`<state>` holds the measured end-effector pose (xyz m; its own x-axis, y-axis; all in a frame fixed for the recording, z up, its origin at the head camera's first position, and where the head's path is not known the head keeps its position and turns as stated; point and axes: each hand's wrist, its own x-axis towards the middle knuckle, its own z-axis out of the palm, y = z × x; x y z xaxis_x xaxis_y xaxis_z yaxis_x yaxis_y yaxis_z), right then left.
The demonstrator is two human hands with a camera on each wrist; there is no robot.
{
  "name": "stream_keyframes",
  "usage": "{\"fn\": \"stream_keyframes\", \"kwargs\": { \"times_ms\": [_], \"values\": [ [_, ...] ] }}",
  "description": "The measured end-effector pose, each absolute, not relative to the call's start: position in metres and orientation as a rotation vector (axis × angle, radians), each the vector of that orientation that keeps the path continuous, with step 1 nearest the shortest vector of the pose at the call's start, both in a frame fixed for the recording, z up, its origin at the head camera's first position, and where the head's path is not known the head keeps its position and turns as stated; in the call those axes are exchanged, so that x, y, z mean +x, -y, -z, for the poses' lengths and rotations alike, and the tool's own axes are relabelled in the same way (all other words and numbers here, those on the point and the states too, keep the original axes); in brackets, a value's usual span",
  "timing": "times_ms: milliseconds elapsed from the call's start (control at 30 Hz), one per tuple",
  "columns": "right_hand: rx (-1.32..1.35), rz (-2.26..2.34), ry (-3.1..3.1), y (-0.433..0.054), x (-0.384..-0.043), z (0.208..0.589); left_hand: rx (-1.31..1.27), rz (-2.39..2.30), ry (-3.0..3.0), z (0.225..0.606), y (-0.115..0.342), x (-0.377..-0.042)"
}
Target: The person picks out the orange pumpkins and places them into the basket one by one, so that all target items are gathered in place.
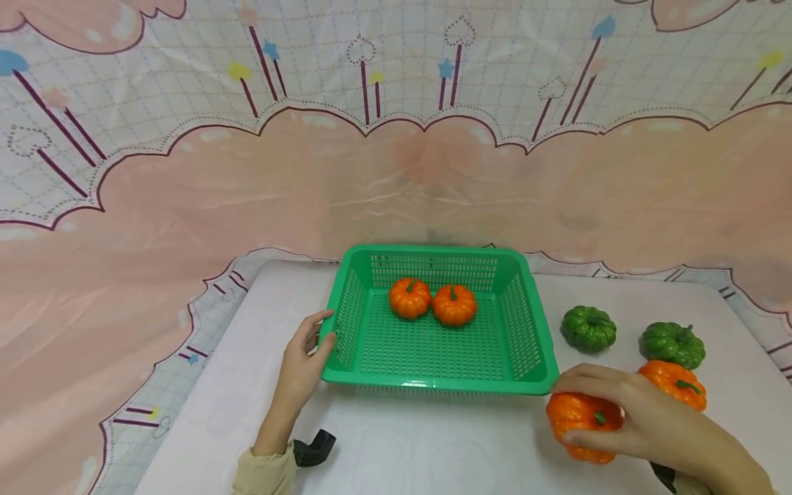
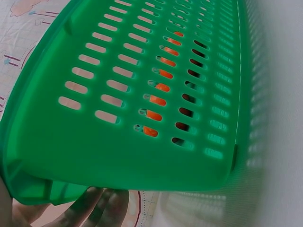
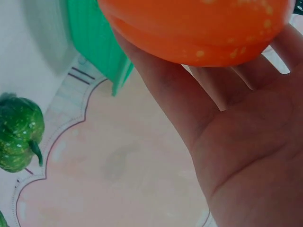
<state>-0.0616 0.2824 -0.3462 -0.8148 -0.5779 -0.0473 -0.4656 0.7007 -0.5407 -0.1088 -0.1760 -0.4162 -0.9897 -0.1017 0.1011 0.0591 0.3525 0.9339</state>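
A green plastic basket [image 1: 433,386] stands on the white table, with two small orange pumpkins [image 1: 410,298] side by side inside near its back wall. My left hand [image 1: 304,357] grips the basket's left rim; in the left wrist view its fingers [image 2: 111,205] show beneath the basket's end. Between thumb and fingers, my right hand [image 1: 631,405] holds another orange pumpkin [image 1: 581,419] by the basket's front right corner. The right wrist view has this held pumpkin [image 3: 203,33] at the top, against the fingers.
Right of the basket sit two green pumpkins [image 1: 589,328], the farther-right one [image 1: 672,344] just behind an orange pumpkin [image 1: 677,383] that my right hand partly covers. A patterned cloth [image 1: 433,185] hangs behind the table [image 1: 396,447]. Dark wrist straps show at both sleeves.
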Motion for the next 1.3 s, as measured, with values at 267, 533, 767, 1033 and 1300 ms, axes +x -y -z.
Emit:
{"fn": "stream_keyframes", "kwargs": {
  "times_ms": [267,533,767,1033,1300],
  "values": [
    [-0.876,0.805,-2.703,-0.275,-0.064,0.338,0.029,1.697,2.458,0.417,0.176,-0.109],
    [-0.888,0.843,-2.683,-0.263,-0.066,0.332,0.034,1.698,2.462,0.416,0.175,-0.109],
    [-0.955,0.824,-2.742,-0.253,-0.066,0.330,0.051,1.702,2.469,0.417,0.175,-0.110],
    [-0.969,0.825,-2.766,-0.244,-0.070,0.331,0.040,1.701,2.465,0.417,0.176,-0.110],
    [-1.113,0.945,-2.719,-0.233,-0.078,0.331,0.045,1.703,2.470,0.417,0.176,-0.110]
  ]
}}
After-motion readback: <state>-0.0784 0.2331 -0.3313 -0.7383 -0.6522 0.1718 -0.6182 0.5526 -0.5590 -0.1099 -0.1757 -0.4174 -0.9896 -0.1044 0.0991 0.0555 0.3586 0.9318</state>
